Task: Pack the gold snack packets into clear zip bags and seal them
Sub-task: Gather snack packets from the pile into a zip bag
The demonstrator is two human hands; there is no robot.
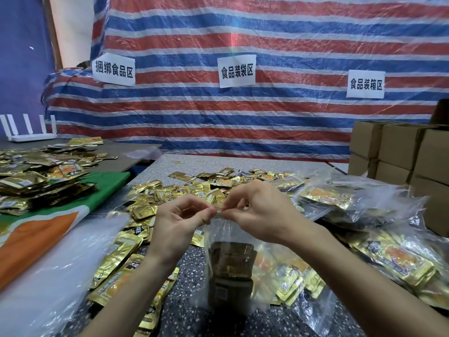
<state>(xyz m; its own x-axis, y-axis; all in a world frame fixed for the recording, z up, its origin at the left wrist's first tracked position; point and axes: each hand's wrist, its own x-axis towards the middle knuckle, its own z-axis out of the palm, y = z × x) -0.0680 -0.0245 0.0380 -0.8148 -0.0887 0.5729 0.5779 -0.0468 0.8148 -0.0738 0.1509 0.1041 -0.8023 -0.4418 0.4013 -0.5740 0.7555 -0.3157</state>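
A clear zip bag (228, 242) hangs upright in front of me with a stack of gold snack packets (230, 268) inside it. My left hand (179, 217) and my right hand (257, 210) pinch the bag's top strip between thumb and fingers, fingertips almost touching at the middle. Loose gold packets (184, 190) cover the speckled table (184, 297) behind and to the left of the bag. Filled clear bags of packets (340, 198) lie to the right.
A pile of empty clear bags (48, 276) lies at the lower left. A second heap of gold packets (36, 181) sits on the left table over a green and orange cloth (60, 215). Cardboard boxes (398, 152) are stacked at the right. A white router (29, 132) stands far left.
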